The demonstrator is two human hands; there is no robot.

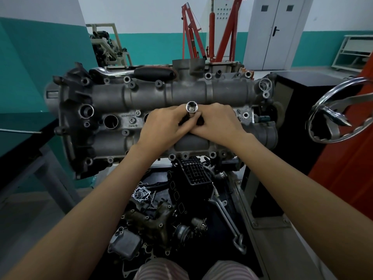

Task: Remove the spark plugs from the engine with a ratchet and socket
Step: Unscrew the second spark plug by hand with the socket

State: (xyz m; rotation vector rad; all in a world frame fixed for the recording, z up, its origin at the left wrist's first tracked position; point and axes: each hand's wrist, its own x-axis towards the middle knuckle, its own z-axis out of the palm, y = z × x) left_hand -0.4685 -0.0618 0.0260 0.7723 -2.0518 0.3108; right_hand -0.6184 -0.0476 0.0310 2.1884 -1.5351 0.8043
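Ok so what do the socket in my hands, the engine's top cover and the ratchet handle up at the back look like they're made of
The socket looks like polished, chrome-finished steel: bright and mirror-like at its open end. The engine cover looks like bare cast aluminium: dull grey, slightly rough, with moulded bosses. The ratchet has a shiny chromed metal shank and a matte black grip, probably rubber or plastic; which one cannot be told.
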